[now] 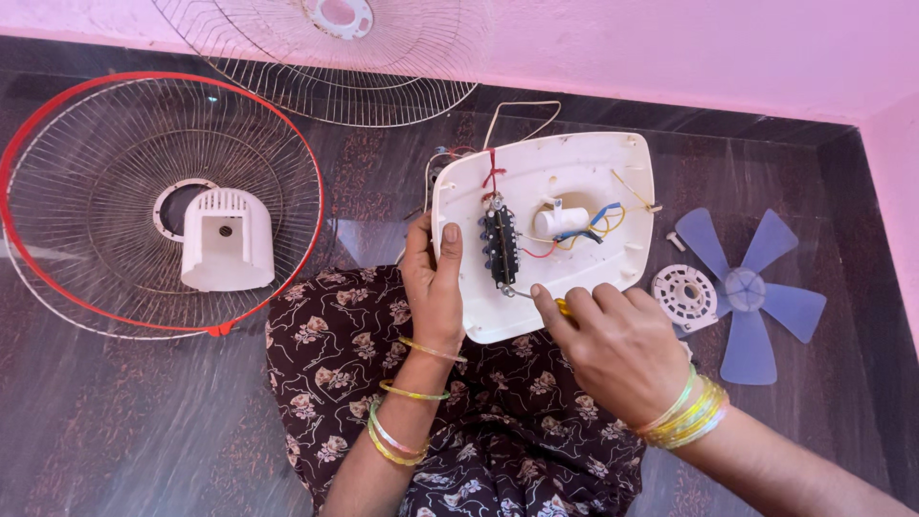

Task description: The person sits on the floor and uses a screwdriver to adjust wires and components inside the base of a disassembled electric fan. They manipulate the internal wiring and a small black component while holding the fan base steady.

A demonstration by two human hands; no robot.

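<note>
Floor (144, 421) of dark patterned stone meets a pink wall (670, 48). Left of the fingers lies a red-rimmed fan grille (86, 191). Left hand (433, 287) grips the white fan base (574, 172) on the lap; right hand (613, 345) pinches a yellow-handled tool (563, 307). Blue blades (747, 292) lie rightward.

Home floor (144, 431), pink walls (670, 48).
</note>
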